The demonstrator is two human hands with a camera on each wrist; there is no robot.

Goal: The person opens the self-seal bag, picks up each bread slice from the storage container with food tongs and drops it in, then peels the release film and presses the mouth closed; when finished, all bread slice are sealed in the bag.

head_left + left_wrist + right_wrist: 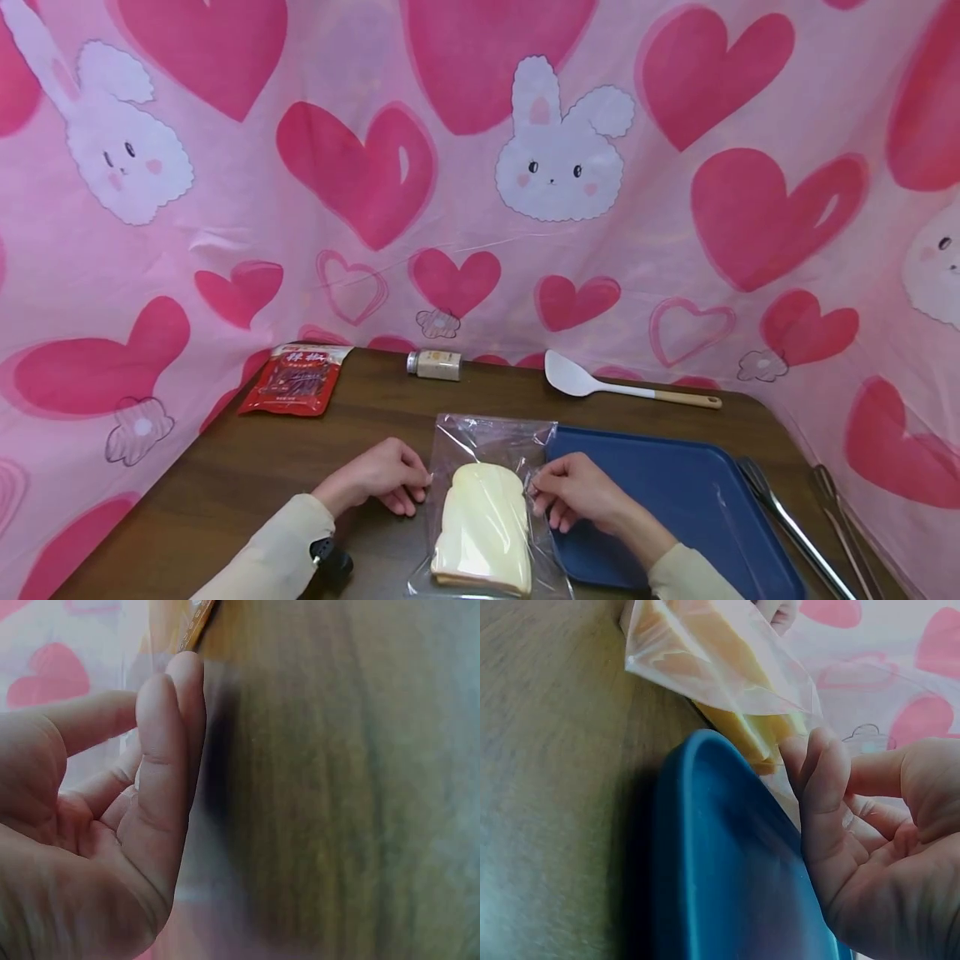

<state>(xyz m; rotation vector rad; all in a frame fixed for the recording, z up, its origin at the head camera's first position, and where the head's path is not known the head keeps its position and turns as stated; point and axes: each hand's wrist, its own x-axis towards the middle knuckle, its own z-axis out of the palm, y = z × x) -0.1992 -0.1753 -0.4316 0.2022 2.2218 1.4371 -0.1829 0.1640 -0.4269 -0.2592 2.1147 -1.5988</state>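
Sliced bread (pixel 482 529) lies inside a clear plastic bag (pixel 495 433) in front of me, its top end toward the back of the table. My left hand (pixel 384 477) pinches the bag's left edge between thumb and forefinger. On the other side my right hand (pixel 573 493) pinches the right edge, over the rim of a blue tray (pixel 660 467). In the right wrist view the bread (pixel 742 735) shows yellow through the plastic beside my right fingers (pixel 826 772). The left wrist view has my left fingers (pixel 161 750) close together, with blurred wood beyond.
A red packet (pixel 294 381) lies at the back left of the brown table (pixel 247 475). Near the back edge are a small spice jar (pixel 435 365) and a white spatula (pixel 600 383) with a wooden handle. Metal tongs (pixel 795 533) rest right of the tray. Pink cloth hangs behind.
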